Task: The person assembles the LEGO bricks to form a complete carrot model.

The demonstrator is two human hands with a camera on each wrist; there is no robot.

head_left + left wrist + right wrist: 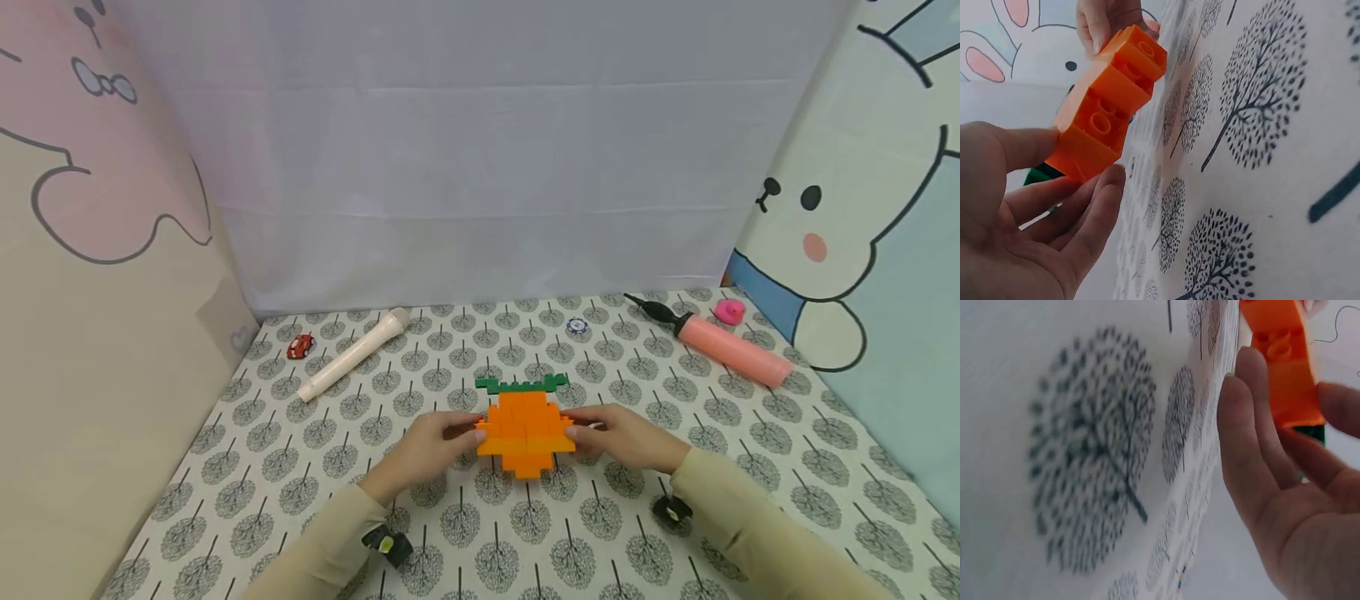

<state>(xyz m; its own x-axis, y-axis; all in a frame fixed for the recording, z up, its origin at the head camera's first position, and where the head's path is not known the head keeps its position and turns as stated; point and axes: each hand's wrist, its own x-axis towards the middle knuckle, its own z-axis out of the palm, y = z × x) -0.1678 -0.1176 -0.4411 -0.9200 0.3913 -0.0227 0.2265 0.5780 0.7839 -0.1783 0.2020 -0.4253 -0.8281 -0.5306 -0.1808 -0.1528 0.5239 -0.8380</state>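
An orange model of toy building blocks (pixel 525 429) with a green block strip (pixel 522 386) along its far edge is held between both hands over the cloth. My left hand (pixel 435 450) pinches its left end, thumb on the near side and fingers beneath. At the other end, my right hand (pixel 618 435) grips it the same way. The left wrist view shows hollow undersides of the orange blocks (pixel 1100 119), with the left thumb pressed to one side. In the right wrist view, the right thumb and fingers are around the end of the orange blocks (pixel 1288 387).
Toward the back left lie a red toy car (pixel 300 346) and a whitish tube (pixel 356 354). A small blue-and-white chip (pixel 577 325) lies at the back. On the right are a pink hand pump (pixel 720 343) with a black nozzle and a pink rubber duck (pixel 730 312).
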